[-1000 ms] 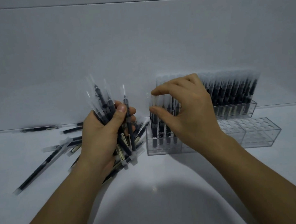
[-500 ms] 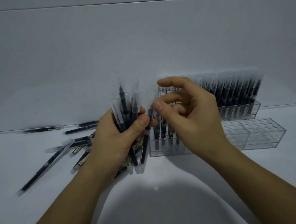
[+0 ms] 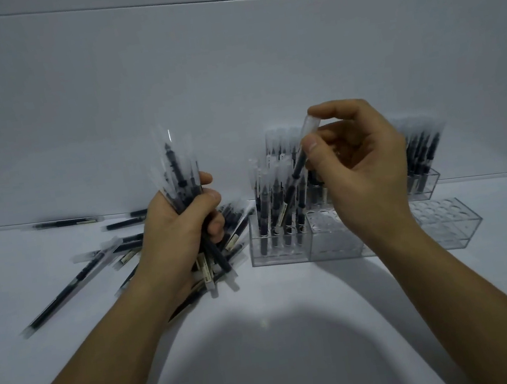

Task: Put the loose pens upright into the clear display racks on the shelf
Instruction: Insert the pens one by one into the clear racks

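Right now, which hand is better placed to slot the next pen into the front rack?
Probably the right. The right hand pinches a single pen, tilted, directly over the front rack, above its partly filled left section. The left hand is wrapped around a bundle of pens, off to the rack's left.

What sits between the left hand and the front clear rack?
Loose pens lie on the shelf between left hand and front rack, seen in the head view.
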`<state>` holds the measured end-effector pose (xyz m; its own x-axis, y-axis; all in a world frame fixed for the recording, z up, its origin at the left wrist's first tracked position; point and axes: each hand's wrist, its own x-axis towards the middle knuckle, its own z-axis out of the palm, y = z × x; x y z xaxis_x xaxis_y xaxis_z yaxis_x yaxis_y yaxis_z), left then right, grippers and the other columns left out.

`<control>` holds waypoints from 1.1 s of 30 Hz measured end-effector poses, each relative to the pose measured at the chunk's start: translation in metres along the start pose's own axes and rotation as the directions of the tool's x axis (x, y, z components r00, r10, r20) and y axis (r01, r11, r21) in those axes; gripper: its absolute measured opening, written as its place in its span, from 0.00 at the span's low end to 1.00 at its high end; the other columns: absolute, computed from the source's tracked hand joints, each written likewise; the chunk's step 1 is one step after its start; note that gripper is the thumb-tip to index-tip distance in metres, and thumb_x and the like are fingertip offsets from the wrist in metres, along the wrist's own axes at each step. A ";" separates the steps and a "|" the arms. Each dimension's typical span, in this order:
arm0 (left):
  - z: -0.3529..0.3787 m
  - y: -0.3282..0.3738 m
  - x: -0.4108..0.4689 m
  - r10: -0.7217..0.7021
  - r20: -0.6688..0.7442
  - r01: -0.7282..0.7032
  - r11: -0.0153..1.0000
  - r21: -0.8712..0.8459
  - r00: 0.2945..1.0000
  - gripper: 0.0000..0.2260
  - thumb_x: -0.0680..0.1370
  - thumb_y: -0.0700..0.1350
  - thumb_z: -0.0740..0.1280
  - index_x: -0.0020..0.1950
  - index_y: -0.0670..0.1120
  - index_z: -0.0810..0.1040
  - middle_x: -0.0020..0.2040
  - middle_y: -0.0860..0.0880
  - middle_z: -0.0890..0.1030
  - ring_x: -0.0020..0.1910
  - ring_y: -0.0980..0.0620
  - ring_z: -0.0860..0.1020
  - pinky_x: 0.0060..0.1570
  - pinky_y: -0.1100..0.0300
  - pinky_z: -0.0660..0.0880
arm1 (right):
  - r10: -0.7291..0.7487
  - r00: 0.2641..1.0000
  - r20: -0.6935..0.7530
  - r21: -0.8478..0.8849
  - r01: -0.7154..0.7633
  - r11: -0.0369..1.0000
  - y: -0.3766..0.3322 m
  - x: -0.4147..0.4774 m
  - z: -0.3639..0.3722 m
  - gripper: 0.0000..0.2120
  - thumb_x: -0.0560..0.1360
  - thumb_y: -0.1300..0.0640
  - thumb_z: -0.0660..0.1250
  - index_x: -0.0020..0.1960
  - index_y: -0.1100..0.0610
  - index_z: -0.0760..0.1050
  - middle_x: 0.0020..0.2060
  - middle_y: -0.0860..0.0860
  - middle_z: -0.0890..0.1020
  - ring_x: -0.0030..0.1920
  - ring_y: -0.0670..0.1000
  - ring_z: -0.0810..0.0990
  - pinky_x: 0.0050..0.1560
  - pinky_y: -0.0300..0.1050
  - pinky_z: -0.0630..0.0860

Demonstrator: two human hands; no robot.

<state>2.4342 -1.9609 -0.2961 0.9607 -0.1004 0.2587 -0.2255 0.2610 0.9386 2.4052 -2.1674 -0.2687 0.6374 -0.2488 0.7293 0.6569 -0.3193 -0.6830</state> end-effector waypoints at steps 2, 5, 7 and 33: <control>0.001 -0.001 0.000 -0.007 0.030 0.007 1.000 -0.006 1.000 0.07 0.81 0.33 0.63 0.55 0.44 0.74 0.36 0.49 0.72 0.30 0.51 0.70 0.30 0.59 0.70 | -0.002 1.000 0.002 -0.029 0.002 1.000 0.001 0.001 -0.001 0.10 0.79 0.64 0.71 0.59 0.56 0.78 0.41 0.55 0.82 0.41 0.57 0.82 0.41 0.55 0.82; 0.003 -0.002 -0.001 -0.011 0.047 0.012 1.000 -0.025 0.999 0.07 0.82 0.34 0.63 0.58 0.43 0.75 0.38 0.47 0.75 0.33 0.51 0.74 0.34 0.56 0.74 | -0.009 1.000 0.024 -0.065 0.011 0.998 0.004 0.001 -0.001 0.10 0.79 0.63 0.71 0.59 0.54 0.78 0.41 0.53 0.83 0.43 0.55 0.84 0.42 0.53 0.82; 0.004 -0.001 -0.002 -0.007 0.046 0.009 0.999 -0.044 0.999 0.08 0.82 0.36 0.63 0.59 0.43 0.77 0.38 0.47 0.78 0.35 0.50 0.78 0.40 0.52 0.80 | -0.021 0.998 0.051 -0.094 0.025 0.995 0.005 0.000 0.000 0.10 0.79 0.62 0.72 0.59 0.54 0.79 0.41 0.51 0.83 0.43 0.54 0.84 0.43 0.52 0.82; 0.005 0.001 -0.007 0.009 0.038 -0.010 0.999 0.031 0.999 0.09 0.78 0.45 0.67 0.50 0.40 0.79 0.35 0.44 0.83 0.35 0.48 0.82 0.37 0.58 0.81 | -0.196 0.945 0.260 -0.430 0.295 0.853 0.012 -0.008 0.006 0.09 0.74 0.59 0.77 0.54 0.56 0.82 0.41 0.46 0.79 0.37 0.41 0.74 0.43 0.28 0.69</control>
<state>2.4266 -1.9650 -0.2955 0.9518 -0.1350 0.2754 -0.2397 0.2325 0.9426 2.4108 -2.1642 -0.2829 0.5787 0.0653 0.8129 0.5756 -0.7389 -0.3504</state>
